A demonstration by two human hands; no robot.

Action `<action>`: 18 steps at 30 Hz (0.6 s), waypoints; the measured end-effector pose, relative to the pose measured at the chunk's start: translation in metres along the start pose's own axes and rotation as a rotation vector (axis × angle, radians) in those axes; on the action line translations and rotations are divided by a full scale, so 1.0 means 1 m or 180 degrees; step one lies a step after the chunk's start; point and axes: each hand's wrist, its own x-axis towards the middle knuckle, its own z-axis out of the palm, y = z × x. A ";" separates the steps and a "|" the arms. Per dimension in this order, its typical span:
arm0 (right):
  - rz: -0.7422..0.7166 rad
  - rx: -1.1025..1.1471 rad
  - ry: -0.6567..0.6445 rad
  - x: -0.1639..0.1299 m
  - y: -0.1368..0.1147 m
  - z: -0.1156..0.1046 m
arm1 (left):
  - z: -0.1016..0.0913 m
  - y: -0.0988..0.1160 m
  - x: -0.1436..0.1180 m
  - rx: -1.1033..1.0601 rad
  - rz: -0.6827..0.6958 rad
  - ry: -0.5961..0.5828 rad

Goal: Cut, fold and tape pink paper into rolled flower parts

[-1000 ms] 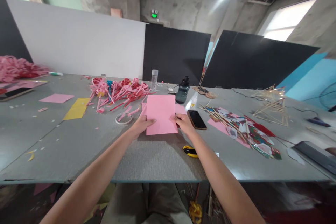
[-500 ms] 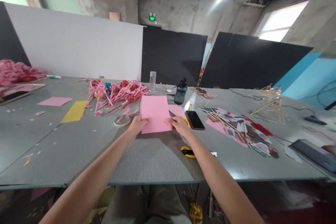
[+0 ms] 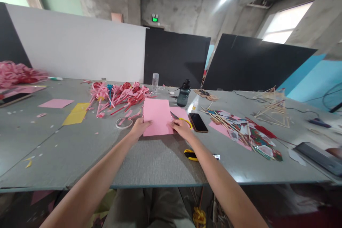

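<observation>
Between my hands is an upright sheet of pink paper [image 3: 157, 114], its flat face toward me. My left hand [image 3: 140, 128] pinches its left edge, thumb in front. At the lower right edge my right hand [image 3: 181, 127] is closed on the same sheet. Scissors [image 3: 186, 122] with yellow handles lie just beyond my right hand, over another pink sheet [image 3: 178, 112]. A yellow-and-black utility knife [image 3: 190, 155] rests partly hidden under my right forearm. Left of my left hand lies a roll of tape [image 3: 124, 123].
A phone [image 3: 198, 123] lies right of the scissors. Farther back stand a dark bottle [image 3: 184, 94] and a clear bottle [image 3: 155, 83]. Pink and red paper strips [image 3: 123, 94] heap at the back left. Sticks and paper cutouts [image 3: 244, 128] spread to the right. A yellow sheet [image 3: 76, 113] lies left.
The pink sheet has shifted very slightly left and down, showing more of the scissors behind it. Both hands keep their grip on it.
</observation>
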 end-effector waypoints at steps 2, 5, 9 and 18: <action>-0.0004 -0.0002 -0.0063 0.000 0.001 0.001 | 0.000 0.000 0.001 0.0047 0.0042 0.0038; -0.0038 -0.0004 -0.0185 0.001 0.003 0.003 | 0.000 0.000 0.001 0.0112 0.0068 0.0091; -0.0111 -0.0095 -0.0147 0.001 0.000 0.003 | -0.001 0.003 0.000 0.0163 0.0051 0.0066; -0.0046 -0.0192 0.0328 -0.001 -0.003 -0.002 | 0.003 0.010 -0.008 0.0384 -0.0290 -0.0418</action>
